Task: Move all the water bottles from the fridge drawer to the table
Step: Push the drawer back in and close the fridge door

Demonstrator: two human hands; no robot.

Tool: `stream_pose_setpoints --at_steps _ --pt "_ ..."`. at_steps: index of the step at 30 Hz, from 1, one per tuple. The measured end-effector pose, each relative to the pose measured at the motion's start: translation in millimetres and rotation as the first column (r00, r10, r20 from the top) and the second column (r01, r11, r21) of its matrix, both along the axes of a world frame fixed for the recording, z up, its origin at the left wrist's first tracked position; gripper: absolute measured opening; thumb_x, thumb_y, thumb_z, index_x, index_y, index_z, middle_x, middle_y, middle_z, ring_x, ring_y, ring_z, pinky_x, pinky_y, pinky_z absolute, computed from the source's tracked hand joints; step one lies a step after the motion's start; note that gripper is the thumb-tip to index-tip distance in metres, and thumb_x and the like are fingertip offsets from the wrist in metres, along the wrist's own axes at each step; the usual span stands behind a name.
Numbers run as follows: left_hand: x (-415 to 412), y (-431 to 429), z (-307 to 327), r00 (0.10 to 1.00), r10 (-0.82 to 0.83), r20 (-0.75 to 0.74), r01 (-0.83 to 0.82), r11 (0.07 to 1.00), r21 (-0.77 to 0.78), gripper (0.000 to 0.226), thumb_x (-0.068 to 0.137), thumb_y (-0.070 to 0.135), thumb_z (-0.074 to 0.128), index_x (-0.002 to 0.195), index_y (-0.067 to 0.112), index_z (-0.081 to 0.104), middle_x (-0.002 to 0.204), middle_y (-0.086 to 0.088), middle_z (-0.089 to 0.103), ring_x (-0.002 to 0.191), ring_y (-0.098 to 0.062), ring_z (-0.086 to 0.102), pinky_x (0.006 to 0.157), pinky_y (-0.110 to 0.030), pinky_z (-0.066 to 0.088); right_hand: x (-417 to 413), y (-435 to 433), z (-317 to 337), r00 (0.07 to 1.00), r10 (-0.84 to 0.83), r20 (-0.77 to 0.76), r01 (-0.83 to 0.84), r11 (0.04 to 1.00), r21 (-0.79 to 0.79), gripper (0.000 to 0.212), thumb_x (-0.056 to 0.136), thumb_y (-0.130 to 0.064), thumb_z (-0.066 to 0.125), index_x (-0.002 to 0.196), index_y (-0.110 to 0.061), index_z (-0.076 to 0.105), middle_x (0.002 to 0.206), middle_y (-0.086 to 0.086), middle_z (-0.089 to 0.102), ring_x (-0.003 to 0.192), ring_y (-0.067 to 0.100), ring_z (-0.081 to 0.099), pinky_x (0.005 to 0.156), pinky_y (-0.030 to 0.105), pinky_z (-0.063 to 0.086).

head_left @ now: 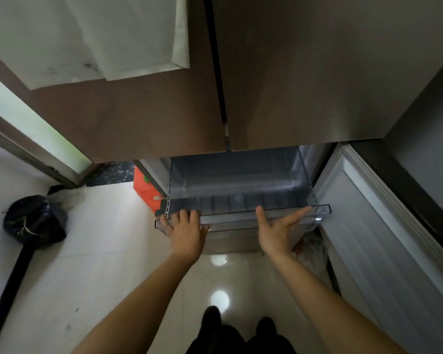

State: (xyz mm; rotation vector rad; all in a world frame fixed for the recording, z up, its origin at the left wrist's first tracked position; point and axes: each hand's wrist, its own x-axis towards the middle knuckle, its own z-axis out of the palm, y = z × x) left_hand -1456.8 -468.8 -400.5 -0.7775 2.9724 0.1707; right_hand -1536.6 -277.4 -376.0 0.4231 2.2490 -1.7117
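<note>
Left hand [187,229], right hand [279,232] on drawer [241,213]

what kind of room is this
Probably a home kitchen: a tall fridge with brown doors, its clear drawer pulled out at the bottom, and a glossy tiled floor with a tied black bag on it.

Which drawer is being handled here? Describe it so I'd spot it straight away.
Below the brown fridge doors, the lower compartment stands open. The drawer juts out, left hand and right hand on its front rim. It is clear plastic with a ribbed front wall, unlike the opaque white door to its right.
</note>
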Motion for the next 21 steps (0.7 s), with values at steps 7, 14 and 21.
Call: stream_pose_setpoints --at_steps 7,14,21 --pt "-41 -26 7 0.997 -0.021 0.081 0.021 1.000 -0.007 0.040 0.097 0.052 0.044 0.123 0.021 0.047 0.131 -0.012 0.048 0.131 -0.036 0.039 0.115 -0.065 0.003 -26 1 6 0.996 -0.088 0.030 0.088 0.996 -0.030 0.119 0.091 -0.032 0.069 0.148 -0.009 -0.033 0.166 0.011 -0.006 0.151 0.024 0.010 0.096 -0.004 0.004" --pt "-53 -37 6 0.990 -0.006 -0.143 0.018 0.997 0.081 0.057 0.093 0.059 0.049 0.135 0.021 0.042 0.146 -0.014 0.036 0.143 -0.036 0.025 0.117 -0.058 -0.004 -50 -8 12 0.997 0.054 0.062 -0.055 0.998 0.012 0.113 0.095 -0.042 0.061 0.149 -0.011 -0.033 0.166 0.011 -0.003 0.151 0.031 0.014 0.119 0.038 0.019" --pt "-17 23 -13 0.849 0.468 -0.245 -0.248 0.762 0.599 0.065 0.093 0.033 0.063 0.141 -0.002 0.035 0.141 -0.022 0.038 0.136 -0.038 0.031 0.113 -0.042 0.026 -41 -16 -8 1.000 -0.005 -0.030 0.007 0.998 0.070 0.096 0.096 -0.046 0.057 0.158 -0.010 -0.007 0.167 0.009 0.000 0.152 0.026 0.013 0.115 0.026 0.017"
